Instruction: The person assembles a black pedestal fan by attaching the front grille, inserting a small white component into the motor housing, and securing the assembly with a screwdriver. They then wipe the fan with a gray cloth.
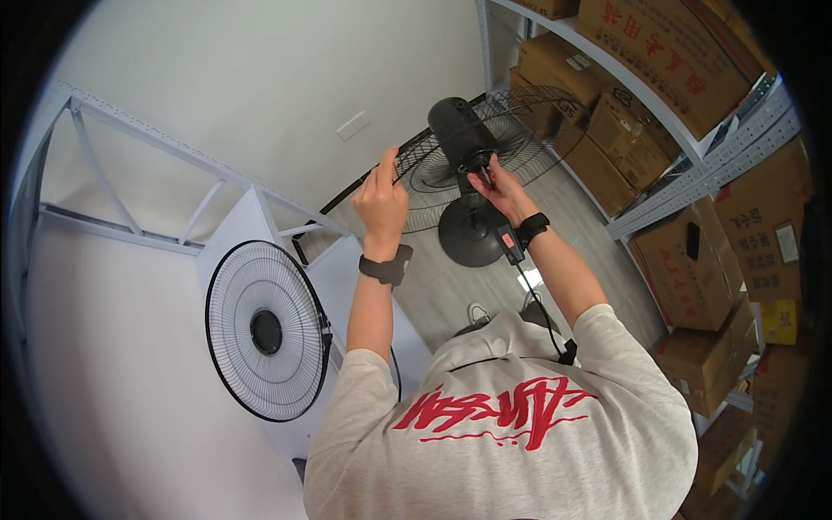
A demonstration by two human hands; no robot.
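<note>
A black standing fan is in front of me, its motor housing [459,130] facing up toward me and its round base [457,234] on the floor. A dark wire rear grille [416,162] spreads out around the motor. My left hand [381,204] is closed at the grille's left rim, fingers bent over its edge. My right hand [501,189] reaches to the lower end of the motor housing, thumb and fingers pinched together there. Something small and pale shows between those fingers, too small to name. The fan's blades are mostly hidden behind the motor.
A round front grille [266,332] with a black hub lies on the white table [130,347] at left. A metal frame [139,130] rises behind it. Shelves [624,78] on the right hold several cardboard boxes [628,139]. A black cable [542,303] hangs from my right wrist.
</note>
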